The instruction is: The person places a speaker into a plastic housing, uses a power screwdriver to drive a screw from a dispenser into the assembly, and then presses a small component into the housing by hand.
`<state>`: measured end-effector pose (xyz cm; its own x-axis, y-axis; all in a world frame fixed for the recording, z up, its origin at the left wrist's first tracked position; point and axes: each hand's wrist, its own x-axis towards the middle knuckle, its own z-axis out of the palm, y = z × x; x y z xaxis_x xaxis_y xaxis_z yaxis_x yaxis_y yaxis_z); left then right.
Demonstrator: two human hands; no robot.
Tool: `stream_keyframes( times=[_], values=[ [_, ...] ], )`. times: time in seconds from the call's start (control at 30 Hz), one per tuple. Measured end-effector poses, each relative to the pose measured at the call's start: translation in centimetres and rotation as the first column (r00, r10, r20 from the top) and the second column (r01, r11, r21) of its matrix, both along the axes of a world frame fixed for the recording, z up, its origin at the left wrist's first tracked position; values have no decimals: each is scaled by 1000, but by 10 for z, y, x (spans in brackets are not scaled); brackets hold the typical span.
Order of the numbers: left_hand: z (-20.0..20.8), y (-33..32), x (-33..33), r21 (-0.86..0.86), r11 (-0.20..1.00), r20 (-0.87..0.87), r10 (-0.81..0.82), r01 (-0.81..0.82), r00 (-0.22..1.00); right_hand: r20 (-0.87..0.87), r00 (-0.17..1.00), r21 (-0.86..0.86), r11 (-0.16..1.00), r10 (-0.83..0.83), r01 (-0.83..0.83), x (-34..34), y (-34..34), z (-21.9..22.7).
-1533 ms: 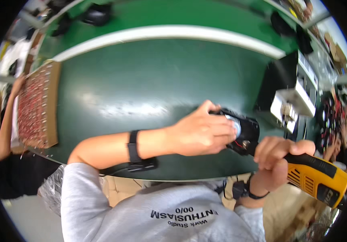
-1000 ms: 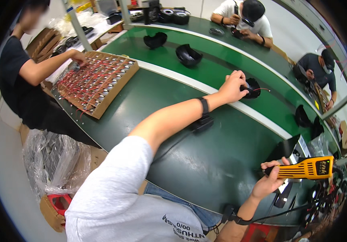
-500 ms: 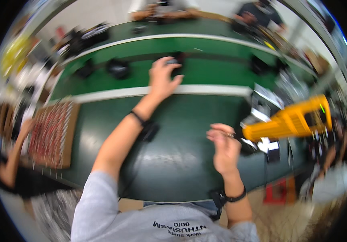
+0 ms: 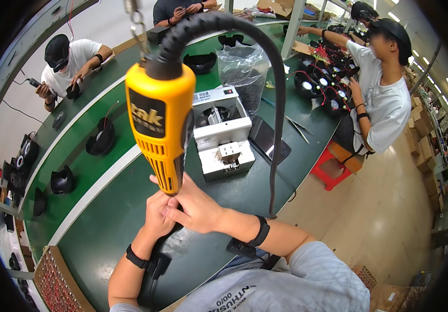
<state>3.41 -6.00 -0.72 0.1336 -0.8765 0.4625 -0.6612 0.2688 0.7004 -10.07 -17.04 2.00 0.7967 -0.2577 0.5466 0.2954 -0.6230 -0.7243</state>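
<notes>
My left hand [image 4: 159, 214] and my right hand [image 4: 199, 207] meet above the green workbench, fingers closed and pressed together. A yellow electric screwdriver [image 4: 156, 135] hangs from a coil spring, its nose pointing down and overlapping my fingers in the view. Whether my right hand touches it I cannot tell. Something dark shows under my hands, mostly hidden, its kind unclear. Close behind them stands a white machine [image 4: 224, 138] with a round opening on top. A black phone-like slab [image 4: 269, 139] lies beside it.
Black curved shells [image 4: 101, 138] sit along the green conveyor [image 4: 81, 156] to the left. A clear bag [image 4: 242, 67] of small dark pieces stands behind the machine, tweezers [image 4: 299, 127] to its right. Co-workers sit across and at right. A red stool [image 4: 328, 169] stands by the bench.
My left hand has come back from the conveyor to meet my right hand. The view has turned right, and the screwdriver now hangs before my hands.
</notes>
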Motion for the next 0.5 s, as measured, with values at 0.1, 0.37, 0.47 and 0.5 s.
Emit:
stream_keyframes(
  times=[0.1,0.37,0.47,0.5],
  values=[
    [12,2,-7,-48,994,-65,91,-94,994,-32,999,77,997,31,-29,0,6,0],
    [-2,-4,2,-99,990,-204,77,-99,976,-68,996,110,993,58,-50,4,0,-5],
    [-5,-7,3,-97,989,-207,93,-115,974,-70,996,50,997,59,-56,6,-4,-7],
    [-6,-7,4,-123,985,-218,92,-120,972,-79,996,104,994,43,-35,6,-1,-3]
  ],
)
